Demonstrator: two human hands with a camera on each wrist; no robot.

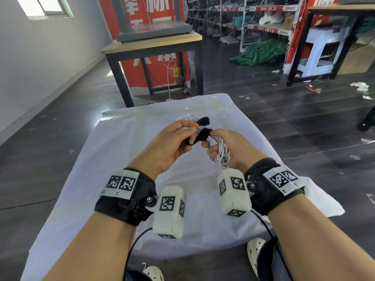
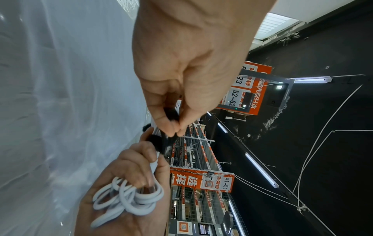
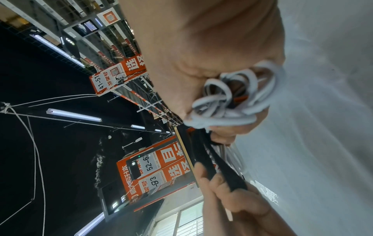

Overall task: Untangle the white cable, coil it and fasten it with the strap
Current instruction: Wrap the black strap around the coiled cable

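Note:
The white cable [image 1: 223, 153] is bunched into a coil of several loops, and my right hand [image 1: 213, 142] grips it above the cloth-covered table. A black strap [image 1: 199, 133] goes round the top of the coil. My left hand [image 1: 190, 134] pinches one end of the strap, and the other end [image 1: 204, 121] sticks up free. In the left wrist view, my left hand [image 2: 173, 127] nips the strap [image 2: 159, 143] just above my right hand [image 2: 145, 167] and the cable loops [image 2: 129, 199]. The right wrist view shows the cable [image 3: 228, 102] and the strap [image 3: 226, 172] pulled taut.
A white cloth under clear film covers the table [image 1: 142, 189] below my hands. A wooden table with black legs [image 1: 154, 45] stands ahead, in front of a red banner. Shelving [image 1: 253, 19] and a green tarp [image 1: 261, 51] lie at the back right. Scraps litter the dark floor.

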